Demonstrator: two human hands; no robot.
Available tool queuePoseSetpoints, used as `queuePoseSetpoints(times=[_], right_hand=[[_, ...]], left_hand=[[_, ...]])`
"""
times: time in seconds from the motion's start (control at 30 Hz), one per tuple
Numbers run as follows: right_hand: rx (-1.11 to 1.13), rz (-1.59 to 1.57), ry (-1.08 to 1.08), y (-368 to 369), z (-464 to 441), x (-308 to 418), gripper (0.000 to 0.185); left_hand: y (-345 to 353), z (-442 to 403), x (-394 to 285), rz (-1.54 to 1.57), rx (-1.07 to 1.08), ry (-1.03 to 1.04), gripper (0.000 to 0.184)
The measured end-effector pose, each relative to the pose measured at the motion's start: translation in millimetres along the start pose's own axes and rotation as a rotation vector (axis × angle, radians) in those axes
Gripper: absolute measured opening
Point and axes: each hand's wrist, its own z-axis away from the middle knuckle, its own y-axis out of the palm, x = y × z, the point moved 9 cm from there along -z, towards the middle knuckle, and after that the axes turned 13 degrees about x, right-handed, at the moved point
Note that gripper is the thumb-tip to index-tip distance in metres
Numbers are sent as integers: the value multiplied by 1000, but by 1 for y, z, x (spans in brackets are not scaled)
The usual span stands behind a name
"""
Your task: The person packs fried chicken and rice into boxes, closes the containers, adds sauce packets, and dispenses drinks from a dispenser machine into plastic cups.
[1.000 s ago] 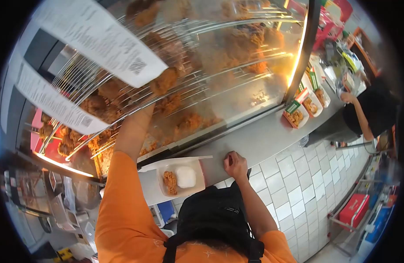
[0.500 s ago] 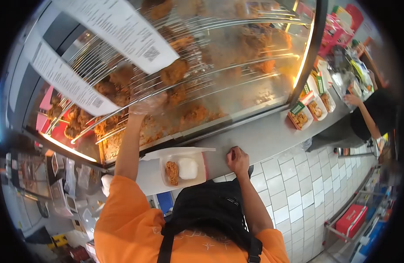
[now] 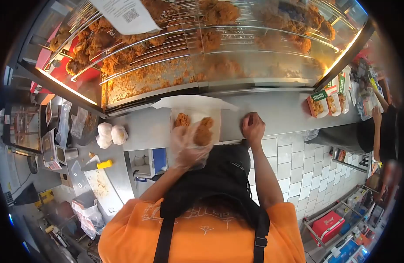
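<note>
My left hand (image 3: 186,147), in a clear plastic glove, is closed on a piece of fried chicken (image 3: 204,132) over an open paper box (image 3: 216,125). Inside the box, a smaller piece of fried chicken (image 3: 182,119) lies at the left; the white rice is hidden behind my hand and the chicken it holds. My right hand (image 3: 253,127) is bare and rests on the metal counter (image 3: 280,116) to the right of the box, its fingers curled in with nothing visible in them.
A heated glass cabinet (image 3: 263,83) with fried chicken on wire racks stands just beyond the counter. Wrapped white bundles (image 3: 104,135) and a knife with a yellow handle (image 3: 104,164) lie left. Filled boxes (image 3: 318,107) stand right, near another person (image 3: 379,127).
My left hand has come out of the cabinet with a piece of fried chicken and moved down over the box. The right hand stays curled on the counter. The view has shifted.
</note>
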Motion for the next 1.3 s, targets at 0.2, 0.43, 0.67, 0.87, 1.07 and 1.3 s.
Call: queuePoseSetpoints(times=[0.2,0.43,0.67,0.87,1.07,1.3], right_hand=[[154,-218,217,7,10,-6,26],[626,-564,163,63,59,41,43],[790,-724,99,98,66,20,63],[829,-668,196,107,62,20,72],[761,-799,456,101,57,36,67],[503,-313,137,75,37,43,41]], left_hand=[[32,-18,-38,17,344,47,75],[46,-30,-18,-32,214,113,64],[44,-57,-2,611,315,283,78],[62,-65,5,346,566,155,97],[60,-59,-1,48,693,341,91],[32,-68,18,47,888,43,89]])
